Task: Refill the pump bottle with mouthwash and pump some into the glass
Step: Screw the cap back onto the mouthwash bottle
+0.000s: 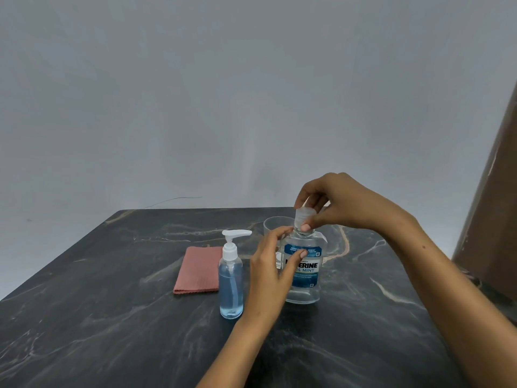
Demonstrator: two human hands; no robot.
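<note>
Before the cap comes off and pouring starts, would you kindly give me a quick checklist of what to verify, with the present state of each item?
1. Mouthwash bottle upright on the table: ok.
2. Left hand steadying the bottle's body: ok.
3. Right hand gripping the cap: ok.
4. Pump bottle opened to take the refill: not ok, its pump head is on.
5. Room left in the pump bottle: cannot tell; blue liquid appears to reach high.
6. Glass upright and near: ok, behind the mouthwash bottle.

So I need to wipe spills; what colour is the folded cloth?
Dusty pink cloth, clearest in the head view.
</note>
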